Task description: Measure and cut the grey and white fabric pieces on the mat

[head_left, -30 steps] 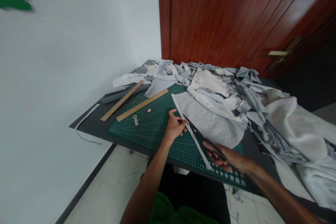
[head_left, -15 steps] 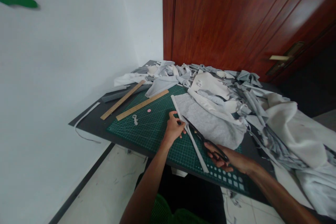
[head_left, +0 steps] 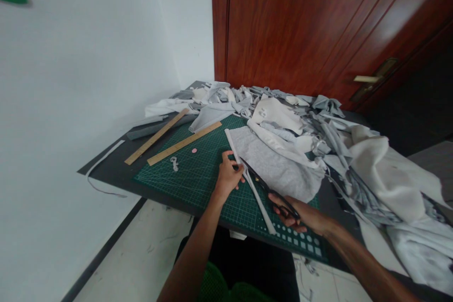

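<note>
My left hand (head_left: pixel 229 172) pinches a narrow pale strip (head_left: pixel 260 202) at the left edge of a light grey piece of fabric (head_left: pixel 276 163). The lower part of this strip hangs away from the fabric toward the mat's front edge. In my right hand (head_left: pixel 288 212) is a pair of black scissors (head_left: pixel 262 181), fingers wrapped round the handles. Their blades point up and left, at the line between strip and fabric, close to my left fingertips. Under both hands lies a green cutting mat (head_left: pixel 198 179).
Two wooden rulers (head_left: pixel 186 143) lie left on the mat and table (head_left: pixel 116 163), near a small pink disc (head_left: pixel 194 150) and a white scrap (head_left: pixel 174 163). Heaped fabric scraps (head_left: pixel 219 96) line the back; larger cloth pieces (head_left: pixel 385 174) pile at the right. A wooden door (head_left: pixel 300 28) stands behind.
The whole view has shifted slightly, so everything appears a little further left. Both hands, the scissors and the strip keep nearly the same places relative to the fabric.
</note>
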`<state>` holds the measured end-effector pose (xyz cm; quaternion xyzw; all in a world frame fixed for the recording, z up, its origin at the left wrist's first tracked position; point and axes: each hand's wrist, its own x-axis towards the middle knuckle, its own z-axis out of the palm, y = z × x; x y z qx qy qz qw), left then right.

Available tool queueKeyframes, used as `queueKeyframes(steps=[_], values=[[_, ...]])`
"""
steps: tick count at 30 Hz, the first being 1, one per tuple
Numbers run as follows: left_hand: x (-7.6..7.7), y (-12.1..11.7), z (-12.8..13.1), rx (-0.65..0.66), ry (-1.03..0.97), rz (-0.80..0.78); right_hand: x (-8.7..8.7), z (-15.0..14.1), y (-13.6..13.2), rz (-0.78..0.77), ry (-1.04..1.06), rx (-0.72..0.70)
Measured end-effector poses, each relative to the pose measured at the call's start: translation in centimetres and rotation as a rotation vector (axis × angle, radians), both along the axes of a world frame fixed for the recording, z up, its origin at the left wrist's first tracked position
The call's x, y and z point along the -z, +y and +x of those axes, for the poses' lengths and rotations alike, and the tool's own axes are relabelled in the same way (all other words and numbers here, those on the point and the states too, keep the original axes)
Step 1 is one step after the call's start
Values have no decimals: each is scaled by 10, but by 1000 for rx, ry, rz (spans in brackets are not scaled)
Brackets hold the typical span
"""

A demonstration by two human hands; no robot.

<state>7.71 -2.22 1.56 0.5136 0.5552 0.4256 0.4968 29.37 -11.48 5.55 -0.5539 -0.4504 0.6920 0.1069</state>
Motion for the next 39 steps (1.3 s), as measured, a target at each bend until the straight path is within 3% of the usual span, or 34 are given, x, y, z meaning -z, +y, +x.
queueKeyframes(steps=[21, 39], values=[[-4, -2, 2, -41, 22, -8, 11, 7, 3, -8, 17, 4], [-5, -5, 2, -42, 52, 4, 9, 7, 4, -26, 21, -14]])
